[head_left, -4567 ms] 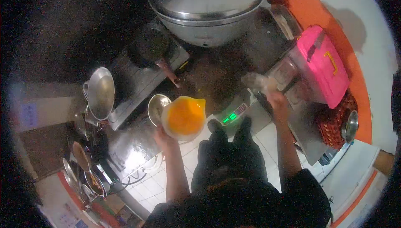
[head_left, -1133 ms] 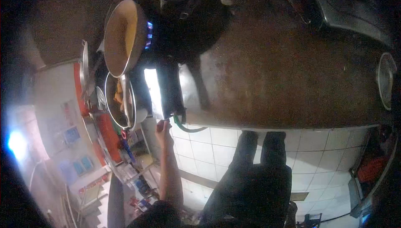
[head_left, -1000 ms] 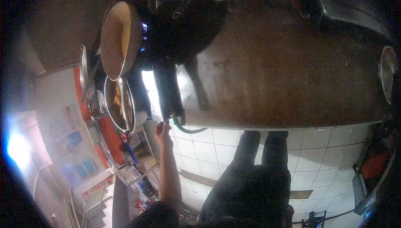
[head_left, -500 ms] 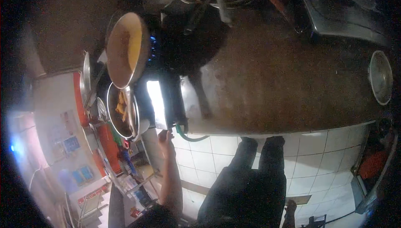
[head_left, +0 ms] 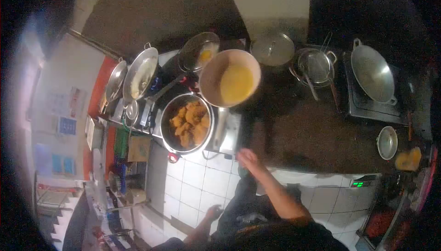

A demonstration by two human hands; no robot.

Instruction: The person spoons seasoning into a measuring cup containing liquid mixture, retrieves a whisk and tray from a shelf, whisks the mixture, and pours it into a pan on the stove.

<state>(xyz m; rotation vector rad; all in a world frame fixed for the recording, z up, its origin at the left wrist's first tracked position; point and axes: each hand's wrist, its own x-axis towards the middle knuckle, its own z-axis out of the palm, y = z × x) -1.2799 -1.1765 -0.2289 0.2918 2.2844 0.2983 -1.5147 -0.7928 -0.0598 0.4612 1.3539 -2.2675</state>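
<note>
Presently the right hand (head_left: 249, 158) is hovering by the stove's (head_left: 231, 134) near edge, the left hand (head_left: 213, 213) hanging nearer, spread and hold too blurred to tell, so avoiding the handle (head_left: 221, 124) of the pan (head_left: 211, 84) far-right of the pot (head_left: 168, 136) is seeming wisest.

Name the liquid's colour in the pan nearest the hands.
The liquid is yellow, clearest in the head view.

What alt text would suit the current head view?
A person's right hand is near the edge of the counter, by a long-handled pan of yellow liquid; a pot of golden fried pieces stands beside it. The left hand hangs above tiled floor.
</note>
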